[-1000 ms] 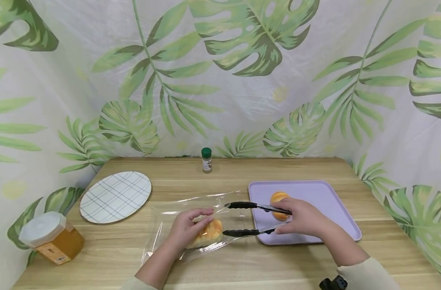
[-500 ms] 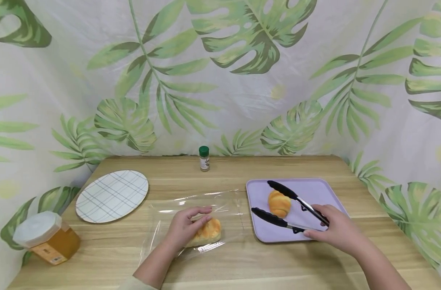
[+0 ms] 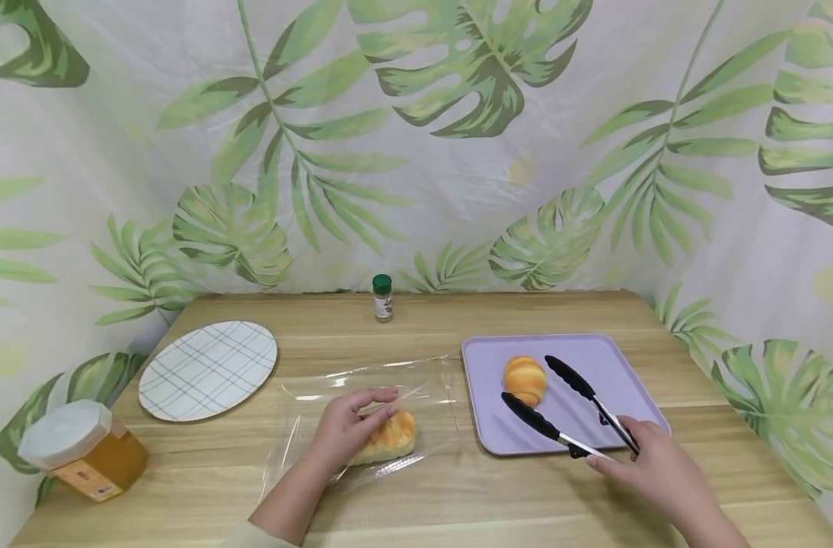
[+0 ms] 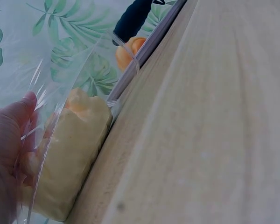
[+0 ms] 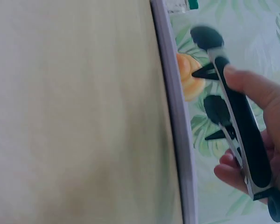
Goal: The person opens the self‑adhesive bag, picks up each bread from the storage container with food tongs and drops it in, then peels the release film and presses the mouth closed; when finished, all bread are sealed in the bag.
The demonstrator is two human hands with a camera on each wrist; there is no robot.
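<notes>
One golden bread roll (image 3: 389, 436) already lies inside the clear plastic bag (image 3: 362, 415) at lower centre, left hand (image 3: 344, 428) fingers curled on it; the second golden roll (image 3: 524, 378) remains on the lilac tray (image 3: 615, 365), where the right hand (image 3: 656, 472) grips black-tipped metal tongs (image 3: 567, 411), spread open.

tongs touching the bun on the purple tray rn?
Apart. In the head view the open tongs lie beside the bun with bare tray showing between bun and each black tip; the right hand holds the handles.
</notes>
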